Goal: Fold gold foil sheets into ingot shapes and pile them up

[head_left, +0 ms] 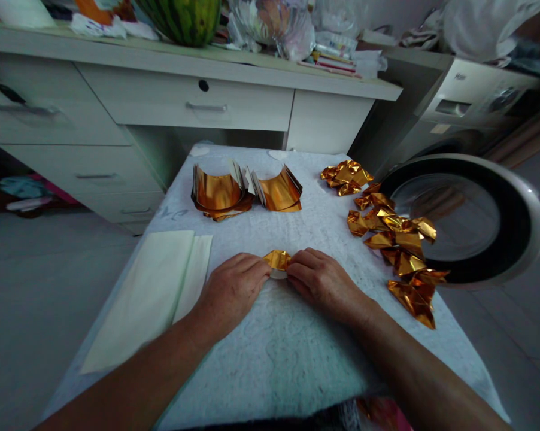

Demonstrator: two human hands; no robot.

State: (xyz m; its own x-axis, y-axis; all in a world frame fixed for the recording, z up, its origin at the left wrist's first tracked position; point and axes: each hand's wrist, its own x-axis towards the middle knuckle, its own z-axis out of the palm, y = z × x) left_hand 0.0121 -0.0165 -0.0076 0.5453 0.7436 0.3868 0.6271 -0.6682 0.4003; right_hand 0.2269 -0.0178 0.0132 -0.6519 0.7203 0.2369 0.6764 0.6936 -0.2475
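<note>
A small sheet of gold foil paper (278, 260), with a pale edge showing below it, lies curved between my two hands at the middle of the cloth-covered table (270, 359). My left hand (236, 287) grips its left end, fingers pressed together. At the right end, the fingers of my right hand (319, 278) are closed on the same sheet. Both hands hide the ends of the paper. Beyond them stand two curled stacks of gold foil sheets (218, 190), side by side. To the right lie several folded gold foil pieces (402, 242) in a loose row.
White paper sheets (139, 293) lie at the table's left. An open washing machine door (467, 218) borders the right edge. Behind the table runs a white drawer cabinet (207, 102), its top bearing a watermelon (180, 21), plastic bags (274, 27) and books (333, 63).
</note>
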